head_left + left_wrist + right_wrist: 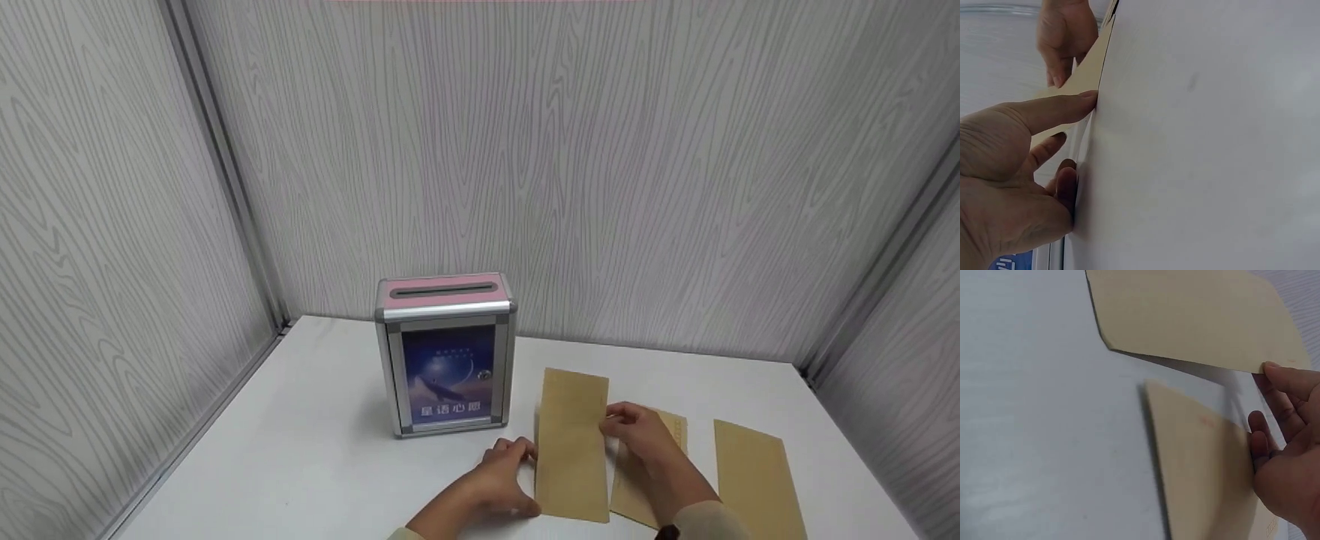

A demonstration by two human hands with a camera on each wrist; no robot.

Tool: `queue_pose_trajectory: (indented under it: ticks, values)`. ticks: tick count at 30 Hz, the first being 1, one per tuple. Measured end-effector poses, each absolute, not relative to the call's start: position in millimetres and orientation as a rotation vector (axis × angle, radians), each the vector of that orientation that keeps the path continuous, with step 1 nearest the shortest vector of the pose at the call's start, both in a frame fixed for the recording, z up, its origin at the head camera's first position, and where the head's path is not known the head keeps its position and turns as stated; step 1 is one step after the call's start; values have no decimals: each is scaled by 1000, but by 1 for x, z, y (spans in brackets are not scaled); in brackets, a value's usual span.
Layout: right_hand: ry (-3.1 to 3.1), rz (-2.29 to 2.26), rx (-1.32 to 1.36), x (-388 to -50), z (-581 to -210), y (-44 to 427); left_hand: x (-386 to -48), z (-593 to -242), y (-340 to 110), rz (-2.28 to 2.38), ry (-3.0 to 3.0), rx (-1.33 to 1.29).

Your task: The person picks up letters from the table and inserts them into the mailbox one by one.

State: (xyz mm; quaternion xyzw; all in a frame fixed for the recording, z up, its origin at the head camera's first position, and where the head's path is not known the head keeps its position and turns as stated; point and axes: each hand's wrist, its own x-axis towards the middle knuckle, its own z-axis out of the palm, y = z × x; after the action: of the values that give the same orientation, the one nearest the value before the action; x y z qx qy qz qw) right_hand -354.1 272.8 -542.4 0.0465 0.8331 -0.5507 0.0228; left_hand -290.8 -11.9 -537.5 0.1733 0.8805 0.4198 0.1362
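Observation:
A brown paper envelope (574, 446) stands tilted up from the white table in the head view. My right hand (646, 439) pinches its right edge between thumb and fingers; the right wrist view shows the thumb (1292, 379) on top of the paper. At the left edge is my left hand (499, 480), its thumb by the near corner and its fingers spread further up. In the left wrist view that thumb (1061, 109) lies straight against the paper's edge. A second brown envelope (634, 491) lies partly under my right hand and forearm.
A third brown envelope (757, 476) lies at the far right. Behind my left hand stands a metal-framed box (450, 375) with a pink slotted top, a lock and a blue whale picture. Wood-grain panels (480, 150) enclose the white table (322, 420).

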Motion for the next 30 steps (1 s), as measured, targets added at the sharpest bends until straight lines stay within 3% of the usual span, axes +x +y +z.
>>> queue_pose_trajectory:
  ticks: [30]
  values:
    - [2227,-2162,-16,-314,-480,255,-279,-516,-26,1653,2291,437]
